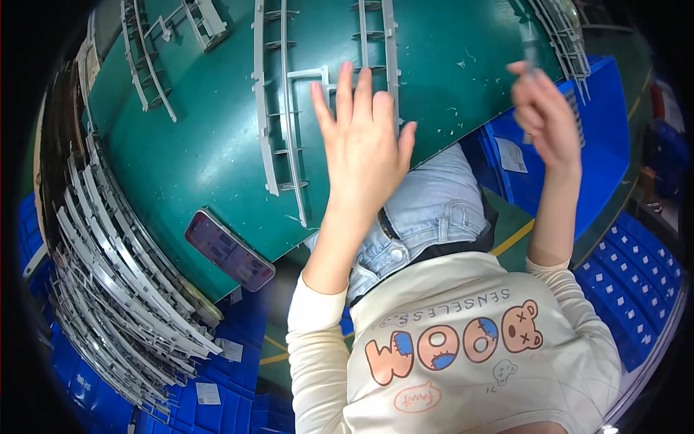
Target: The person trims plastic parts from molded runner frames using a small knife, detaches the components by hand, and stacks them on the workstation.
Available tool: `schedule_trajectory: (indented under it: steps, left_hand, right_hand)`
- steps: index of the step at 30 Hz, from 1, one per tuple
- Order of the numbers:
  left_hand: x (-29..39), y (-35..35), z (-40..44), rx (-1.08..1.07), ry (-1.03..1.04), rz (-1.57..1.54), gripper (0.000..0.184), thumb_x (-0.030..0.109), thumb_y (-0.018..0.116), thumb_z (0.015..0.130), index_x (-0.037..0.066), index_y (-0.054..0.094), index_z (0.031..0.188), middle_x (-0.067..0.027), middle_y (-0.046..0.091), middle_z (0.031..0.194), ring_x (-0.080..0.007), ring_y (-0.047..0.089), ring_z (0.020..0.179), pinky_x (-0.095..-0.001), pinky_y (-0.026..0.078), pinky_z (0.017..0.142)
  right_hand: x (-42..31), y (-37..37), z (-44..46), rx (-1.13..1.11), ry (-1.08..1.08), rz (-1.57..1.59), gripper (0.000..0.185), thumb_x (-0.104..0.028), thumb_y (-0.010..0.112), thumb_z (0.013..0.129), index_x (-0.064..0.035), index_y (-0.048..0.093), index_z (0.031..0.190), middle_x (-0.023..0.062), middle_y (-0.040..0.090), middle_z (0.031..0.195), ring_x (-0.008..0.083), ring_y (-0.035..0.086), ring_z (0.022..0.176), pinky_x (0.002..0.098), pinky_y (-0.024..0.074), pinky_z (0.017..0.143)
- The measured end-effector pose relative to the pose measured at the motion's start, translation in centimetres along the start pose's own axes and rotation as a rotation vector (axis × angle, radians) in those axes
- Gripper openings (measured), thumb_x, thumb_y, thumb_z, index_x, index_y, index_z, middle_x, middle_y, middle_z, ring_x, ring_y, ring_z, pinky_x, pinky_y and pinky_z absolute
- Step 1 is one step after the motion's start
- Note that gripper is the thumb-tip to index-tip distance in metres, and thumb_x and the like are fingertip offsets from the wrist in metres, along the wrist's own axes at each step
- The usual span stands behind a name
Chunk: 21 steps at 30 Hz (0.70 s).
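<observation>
My left hand (361, 137) lies palm down with its fingers spread over a grey plastic frame on the green table. Its fingertips rest at a small bracket-shaped piece (309, 74) between the frame's long ribbed strips. The left strip (266, 108) runs towards the table's near edge; the right strip (392, 50) is partly covered by my hand. Off to the right, my right hand (546, 116) is raised near the table edge, fingers curled round a slim tool (531, 50). Motion smears this tool, so its kind is unclear.
A phone (230, 249) lies at the table's lower left edge. Grey strips (123, 253) are piled along the left side, and more strips (560, 36) stand at the upper right. Blue bins (596, 137) stand below the right edge. Small plastic scraps dot the green table (195, 159).
</observation>
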<state>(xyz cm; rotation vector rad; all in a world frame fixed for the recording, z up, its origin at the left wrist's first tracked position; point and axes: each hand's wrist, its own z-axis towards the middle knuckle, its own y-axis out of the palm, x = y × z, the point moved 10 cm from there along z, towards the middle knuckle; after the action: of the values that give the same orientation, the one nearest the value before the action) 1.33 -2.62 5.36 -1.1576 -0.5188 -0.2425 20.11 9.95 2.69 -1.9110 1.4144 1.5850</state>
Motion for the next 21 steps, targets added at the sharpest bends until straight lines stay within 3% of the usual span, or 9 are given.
schedule_trajectory:
  steps: [1, 3, 5, 6, 14, 18, 20, 21]
  left_hand:
    - [-0.1, 0.7, 0.3, -0.014, -0.001, -0.004, 0.019, 0.012, 0.063, 0.072, 0.003, 0.059, 0.088, -0.0177, 0.049, 0.124, -0.0388, 0.038, 0.125, -0.0578, 0.017, 0.108]
    - [-0.1, 1.5, 0.5, -0.034, -0.001, -0.015, 0.018, 0.012, 0.061, 0.073, 0.002, 0.058, 0.087, -0.0201, 0.048, 0.125, -0.0406, 0.036, 0.126, -0.0584, 0.017, 0.108]
    - [-0.2, 1.7, 0.6, -0.036, -0.023, -0.021, 0.018, 0.011, 0.060, 0.073, 0.001, 0.058, 0.087, -0.0213, 0.047, 0.125, -0.0411, 0.035, 0.127, -0.0583, 0.017, 0.108]
    - [-0.5, 1.5, 0.4, -0.037, -0.042, -0.022, 0.018, 0.010, 0.059, 0.072, 0.001, 0.058, 0.087, -0.0216, 0.047, 0.125, -0.0410, 0.035, 0.127, -0.0580, 0.017, 0.108]
    - [-2.0, 2.2, 0.8, -0.076, -0.121, 0.060, 0.020, 0.014, 0.060, 0.073, -0.001, 0.057, 0.086, -0.0208, 0.047, 0.128, -0.0378, 0.032, 0.131, -0.0523, 0.019, 0.108]
    - [-3.4, 2.1, 0.7, -0.090, -0.220, -0.179, 0.014, 0.013, 0.059, 0.075, -0.001, 0.061, 0.077, -0.0201, 0.050, 0.125, -0.0378, 0.033, 0.129, -0.0493, 0.022, 0.107]
    - [-4.3, 1.3, 0.3, -0.102, -0.277, -0.337, 0.014, 0.014, 0.060, 0.076, 0.000, 0.062, 0.075, -0.0193, 0.050, 0.125, -0.0369, 0.033, 0.130, -0.0482, 0.021, 0.107]
    - [-4.7, 0.9, -0.1, -0.115, -0.329, -0.501, 0.014, 0.014, 0.060, 0.077, 0.001, 0.063, 0.074, -0.0184, 0.051, 0.125, -0.0361, 0.033, 0.130, -0.0472, 0.021, 0.107]
  right_hand:
    - [1.1, 0.4, 0.2, 0.000, -0.008, -0.005, 0.028, -0.015, 0.044, 0.096, -0.0020, 0.053, 0.120, 0.0038, 0.057, 0.077, 0.0051, 0.043, 0.051, 0.0162, 0.0339, 0.042]
    - [-0.9, 0.1, -0.9, 0.411, -0.394, -0.967, 0.030, -0.017, 0.047, 0.095, -0.0013, 0.056, 0.119, 0.0040, 0.060, 0.084, 0.0068, 0.047, 0.059, 0.0178, 0.0397, 0.051]
    - [0.8, 1.2, -1.0, 0.359, -0.273, -0.680, 0.030, -0.016, 0.051, 0.093, -0.0006, 0.058, 0.118, 0.0035, 0.063, 0.088, 0.0079, 0.052, 0.067, 0.0196, 0.0430, 0.060]
    - [2.6, 0.7, -1.1, 0.335, -0.084, -0.596, 0.031, -0.016, 0.052, 0.092, -0.0007, 0.058, 0.119, 0.0029, 0.063, 0.086, 0.0094, 0.055, 0.071, 0.0189, 0.0432, 0.061]
    - [3.2, 5.2, -1.3, 0.252, -0.251, -0.747, 0.026, -0.010, 0.056, 0.089, -0.0008, 0.064, 0.112, 0.0051, 0.063, 0.080, 0.0092, 0.050, 0.061, 0.0204, 0.0385, 0.053]
    - [2.7, 6.9, -1.0, 0.088, -0.239, -1.006, 0.025, -0.012, 0.057, 0.089, -0.0001, 0.065, 0.109, 0.0056, 0.063, 0.080, 0.0097, 0.049, 0.059, 0.0199, 0.0368, 0.051]
    - [5.1, 5.9, -1.2, -0.157, 0.256, -0.522, 0.023, -0.014, 0.057, 0.090, -0.0008, 0.066, 0.107, 0.0042, 0.062, 0.077, 0.0081, 0.046, 0.057, 0.0194, 0.0342, 0.049]
    - [4.7, 6.7, -1.9, -0.301, 0.289, -0.171, 0.023, -0.014, 0.057, 0.090, -0.0008, 0.066, 0.107, 0.0038, 0.062, 0.076, 0.0076, 0.046, 0.057, 0.0192, 0.0339, 0.049]
